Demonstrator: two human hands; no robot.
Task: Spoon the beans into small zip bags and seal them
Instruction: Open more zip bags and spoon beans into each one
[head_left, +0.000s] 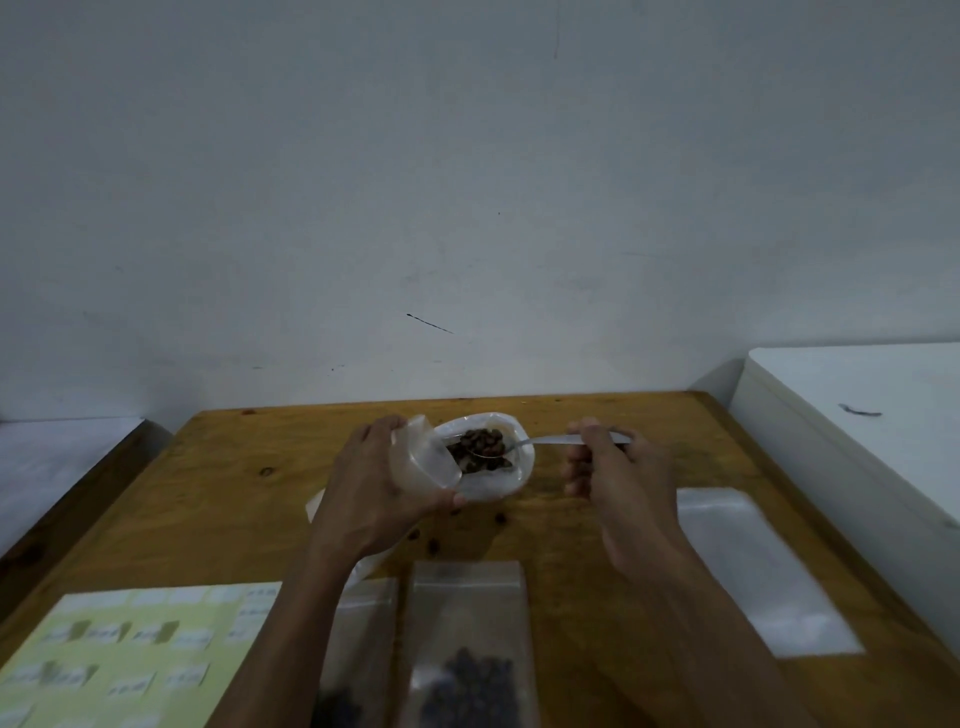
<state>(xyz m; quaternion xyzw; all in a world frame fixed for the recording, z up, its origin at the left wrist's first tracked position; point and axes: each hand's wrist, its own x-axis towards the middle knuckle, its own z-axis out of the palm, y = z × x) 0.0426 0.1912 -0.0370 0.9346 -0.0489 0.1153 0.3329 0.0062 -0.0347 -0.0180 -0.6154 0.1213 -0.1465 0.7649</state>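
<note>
Head view, table: wooden table (597, 561) set against a pale wall (467, 182).
Left hand (384, 488): fingers wrapped around the rolled-down rim of a large plastic bag (498, 478), holding its mouth open.
Beans (480, 449): dark heap inside that bag, at the table's far middle; a few loose ones lie on the wood just in front of it.
Right hand (608, 467): fingers pinching the handle of a metal spoon (519, 446), its bowl down among the beans.
Zip bags: 2 small ones at the near edge, one (467, 644) between the forearms and one (358, 649) partly under the left forearm, each with beans at the bottom; seal state unclear.
Empty bags (753, 566): clear stack, right of the right forearm.
Label sheet (124, 649): yellow, near left corner.
</note>
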